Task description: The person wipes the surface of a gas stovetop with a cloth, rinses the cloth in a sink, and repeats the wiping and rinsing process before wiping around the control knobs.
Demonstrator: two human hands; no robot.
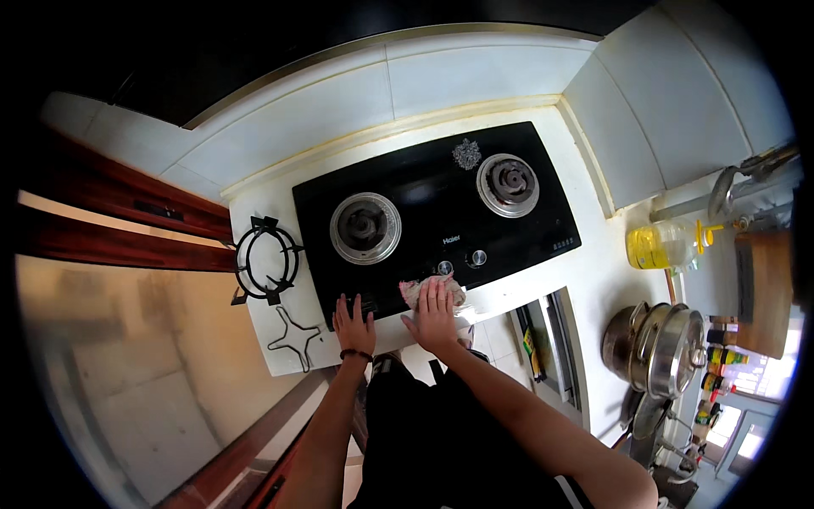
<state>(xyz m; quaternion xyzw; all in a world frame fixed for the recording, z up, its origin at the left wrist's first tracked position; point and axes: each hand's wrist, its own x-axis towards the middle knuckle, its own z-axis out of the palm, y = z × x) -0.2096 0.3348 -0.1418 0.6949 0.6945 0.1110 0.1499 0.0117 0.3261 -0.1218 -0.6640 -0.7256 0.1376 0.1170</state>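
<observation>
Under the fingers of my right hand [435, 321] is a crumpled light cloth [413, 291] with a pinkish edge, at the front edge of a black glass gas cooktop [416, 235]. The cloth lies just below one of the two round control knobs [479, 257]. My left hand [354, 329] rests with spread fingers on the cooktop's front left corner, holding nothing. The left burner [365, 228] and the right burner [508, 185] are bare of pan supports. Dark residue marks both burner centres.
Left on the white countertop [255, 327] lie a black pan support [267, 261] and a four-armed wire stand [294, 339]. Rightward are an oil bottle [655, 245], stacked steel pots [677, 350] and a wooden board [766, 292]. An open drawer [553, 350] sits below the counter.
</observation>
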